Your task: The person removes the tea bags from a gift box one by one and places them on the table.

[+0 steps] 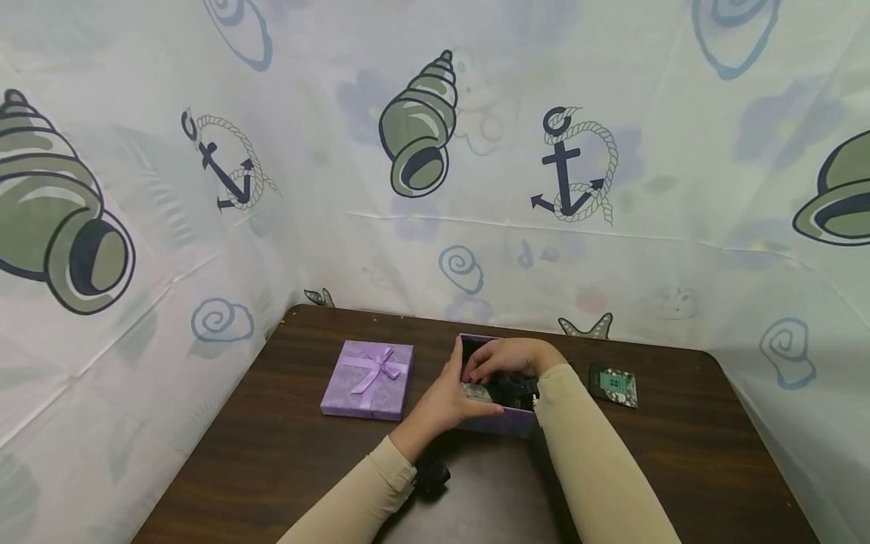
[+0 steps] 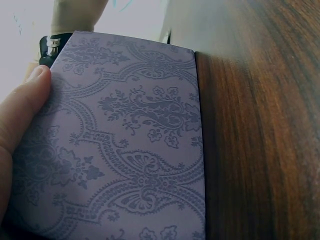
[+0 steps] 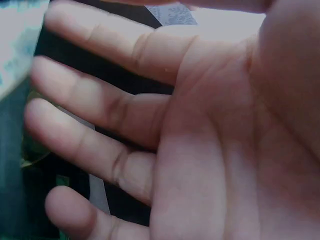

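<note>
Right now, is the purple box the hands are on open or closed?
Open. The box shows a dark inside, the right hand reaches in, and its bow lid lies beside it.

Head view looks forward and down over the whole counter (image 1: 285,453) from the near edge. Left wrist view sits very close to the purple box (image 2: 135,150) side. Right wrist view: palm close-up, box interior behind.
</note>
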Demonstrator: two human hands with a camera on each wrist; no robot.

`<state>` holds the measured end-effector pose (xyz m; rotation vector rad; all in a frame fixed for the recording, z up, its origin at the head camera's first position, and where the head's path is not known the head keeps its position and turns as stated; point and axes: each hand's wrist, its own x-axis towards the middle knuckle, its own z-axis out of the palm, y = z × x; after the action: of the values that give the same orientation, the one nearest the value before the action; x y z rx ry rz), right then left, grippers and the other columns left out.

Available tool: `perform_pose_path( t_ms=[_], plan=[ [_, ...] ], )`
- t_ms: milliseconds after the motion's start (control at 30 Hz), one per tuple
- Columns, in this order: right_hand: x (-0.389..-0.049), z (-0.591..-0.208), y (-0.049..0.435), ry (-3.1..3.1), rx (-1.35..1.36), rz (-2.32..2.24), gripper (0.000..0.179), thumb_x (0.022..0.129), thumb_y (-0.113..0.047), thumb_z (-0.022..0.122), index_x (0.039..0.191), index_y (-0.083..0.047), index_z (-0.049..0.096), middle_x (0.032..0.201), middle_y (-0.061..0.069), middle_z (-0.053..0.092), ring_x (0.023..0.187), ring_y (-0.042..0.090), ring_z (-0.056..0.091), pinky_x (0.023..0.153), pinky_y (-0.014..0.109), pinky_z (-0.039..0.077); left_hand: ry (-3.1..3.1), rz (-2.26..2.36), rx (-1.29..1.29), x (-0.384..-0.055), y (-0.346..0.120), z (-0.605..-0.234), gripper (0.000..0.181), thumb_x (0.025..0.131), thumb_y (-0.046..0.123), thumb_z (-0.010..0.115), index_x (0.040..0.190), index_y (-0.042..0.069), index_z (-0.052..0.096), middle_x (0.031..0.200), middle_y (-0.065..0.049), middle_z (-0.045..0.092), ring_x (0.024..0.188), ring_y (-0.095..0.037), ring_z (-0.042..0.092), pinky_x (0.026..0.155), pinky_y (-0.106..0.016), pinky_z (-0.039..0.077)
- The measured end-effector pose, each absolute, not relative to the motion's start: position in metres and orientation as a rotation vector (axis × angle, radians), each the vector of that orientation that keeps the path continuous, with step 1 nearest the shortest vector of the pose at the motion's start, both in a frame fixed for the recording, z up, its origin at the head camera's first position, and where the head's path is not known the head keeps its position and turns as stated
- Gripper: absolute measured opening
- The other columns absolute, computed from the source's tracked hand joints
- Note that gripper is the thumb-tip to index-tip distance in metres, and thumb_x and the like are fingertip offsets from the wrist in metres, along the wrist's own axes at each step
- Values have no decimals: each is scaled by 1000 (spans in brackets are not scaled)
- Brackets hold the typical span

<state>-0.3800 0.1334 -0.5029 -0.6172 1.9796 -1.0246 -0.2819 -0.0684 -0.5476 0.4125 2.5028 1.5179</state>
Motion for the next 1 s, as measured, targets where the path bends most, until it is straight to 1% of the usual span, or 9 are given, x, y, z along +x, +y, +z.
perform_pose_path(
  t_ms=[100,200,300,533,633,733,833,933,1000],
  plan=[
    [-379,-503,134,1974,-616,-1024,18,106,-20,67,115,-5,75,113,-1,70,107,21,65,105,48,56,2492,1532,422,-282,-69,-549,152,74,57,100,176,31,-10,182,-18,19,161,-40,37,125,-61,41],
    [-378,-502,134,1974,-609,-1001,19,106,-21,67,110,-5,74,107,-2,69,104,21,65,98,42,56,2507,1521,424,-282,-68,-549,153,74,57,99,177,27,-9,181,-20,20,161,-41,38,124,-62,42],
    [-378,-500,135,1984,-607,-965,24,107,-23,65,113,-5,80,109,-3,76,104,17,67,96,36,56,2512,1508,417,-281,-67,-548,153,74,58,99,176,32,-11,182,-20,18,163,-41,34,124,-62,41],
    [-378,-499,135,1969,-661,-920,29,108,-23,64,116,-5,85,119,2,83,113,10,70,109,36,56,2528,1483,417,-280,-66,-547,151,74,63,97,175,35,-13,182,-20,17,163,-43,34,123,-64,42],
    [-379,-499,135,1963,-685,-916,28,107,-23,64,116,-7,86,119,2,83,110,8,69,106,34,56,2527,1483,405,-280,-66,-546,151,74,63,97,174,38,-13,183,-19,16,162,-43,37,123,-63,43],
    [-379,-499,136,1953,-670,-964,26,107,-21,66,117,-6,85,116,3,83,99,11,65,97,33,55,2524,1485,397,-280,-66,-546,151,74,62,97,175,36,-12,183,-18,17,161,-43,38,124,-63,42],
    [-378,-499,136,1951,-668,-1026,25,107,-19,68,119,-5,84,118,4,82,105,12,66,106,40,54,2529,1487,395,-281,-67,-546,152,73,61,98,176,33,-9,183,-18,17,162,-42,37,125,-63,40],
    [-377,-501,137,1949,-677,-1089,25,106,-16,70,123,-4,82,128,6,80,124,15,68,121,51,47,2536,1491,402,-282,-67,-547,152,73,61,99,176,31,-9,183,-18,18,163,-42,35,126,-63,39],
    [-377,-503,137,1937,-681,-1138,26,105,-13,71,126,-3,81,133,7,78,131,18,65,124,52,44,2532,1494,406,-282,-68,-549,152,73,60,99,176,30,-9,182,-19,18,163,-42,35,126,-63,39]
  ],
)
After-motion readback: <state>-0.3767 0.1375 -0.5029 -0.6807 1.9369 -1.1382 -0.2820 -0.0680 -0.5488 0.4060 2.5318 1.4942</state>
